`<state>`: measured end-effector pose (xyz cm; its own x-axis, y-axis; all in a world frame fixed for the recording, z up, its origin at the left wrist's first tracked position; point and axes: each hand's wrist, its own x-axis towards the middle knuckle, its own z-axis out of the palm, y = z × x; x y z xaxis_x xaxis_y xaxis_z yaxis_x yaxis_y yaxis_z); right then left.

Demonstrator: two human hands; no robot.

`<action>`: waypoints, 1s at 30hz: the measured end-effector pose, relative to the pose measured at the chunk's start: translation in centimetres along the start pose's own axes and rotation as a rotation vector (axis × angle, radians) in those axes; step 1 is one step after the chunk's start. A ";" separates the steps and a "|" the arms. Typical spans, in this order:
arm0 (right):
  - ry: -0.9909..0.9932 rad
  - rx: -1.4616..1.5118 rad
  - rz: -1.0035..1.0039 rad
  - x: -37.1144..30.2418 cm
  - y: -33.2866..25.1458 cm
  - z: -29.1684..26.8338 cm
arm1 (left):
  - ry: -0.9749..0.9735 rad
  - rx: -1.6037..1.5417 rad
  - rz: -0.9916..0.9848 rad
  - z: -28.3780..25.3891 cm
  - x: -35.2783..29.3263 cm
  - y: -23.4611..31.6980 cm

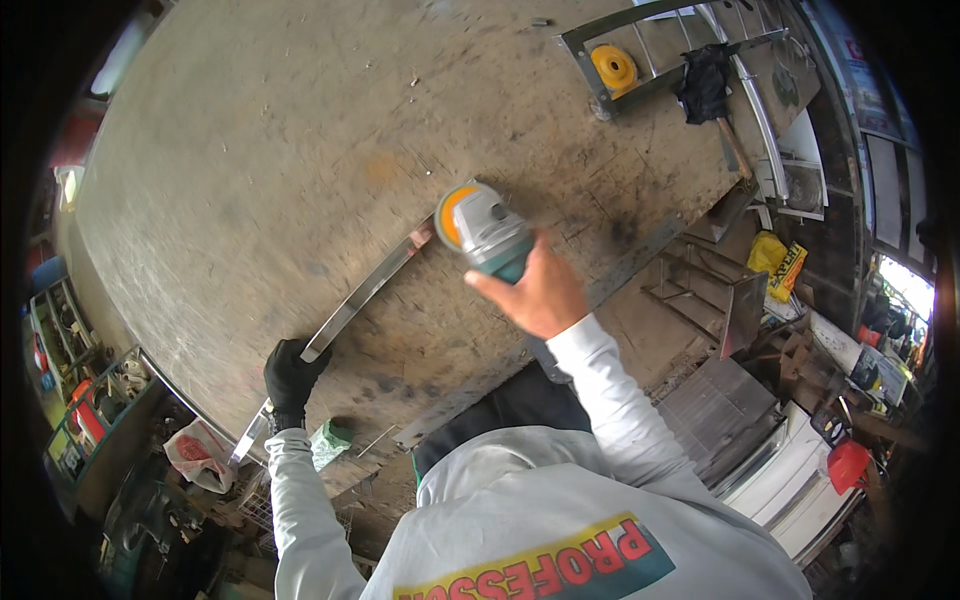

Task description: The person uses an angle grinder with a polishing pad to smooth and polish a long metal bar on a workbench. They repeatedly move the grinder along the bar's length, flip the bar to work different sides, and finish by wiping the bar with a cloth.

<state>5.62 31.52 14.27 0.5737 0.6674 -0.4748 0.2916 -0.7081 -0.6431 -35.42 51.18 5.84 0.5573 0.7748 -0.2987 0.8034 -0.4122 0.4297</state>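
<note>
My left hand, in a black glove, is closed round a long metal bar near its lower left part. The bar lies slantwise over the worktable, and its near end sticks out past the table's edge. My bare right hand grips an angle grinder with a teal body and grey head. The grinder's orange and green disc is at the bar's far end, which looks reddish there. Whether disc and bar touch, I cannot tell. Slight blur shows on the grinder and right hand.
At the far right of the table lie a metal frame, a yellow round disc, a black cloth and a hammer-like wooden handle. A white bag hangs by the left edge. A yellow bag sits at right.
</note>
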 end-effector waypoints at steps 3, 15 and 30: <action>-0.183 -0.069 -0.075 -1.7 -1.5 3.1 | -0.003 -0.044 -0.016 -0.1 0.0 0.7; -0.059 -0.056 -0.070 -3.2 -0.6 -0.9 | -0.135 -0.157 0.140 -1.0 0.7 -0.1; -0.245 -0.159 -0.123 -4.2 -4.7 6.6 | 0.307 0.059 0.231 2.4 1.1 -0.7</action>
<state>-3.23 33.62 15.30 0.3307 0.7724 -0.5422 0.4747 -0.6327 -0.6119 -34.84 51.14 3.13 0.6435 0.7619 0.0733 0.6797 -0.6128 0.4030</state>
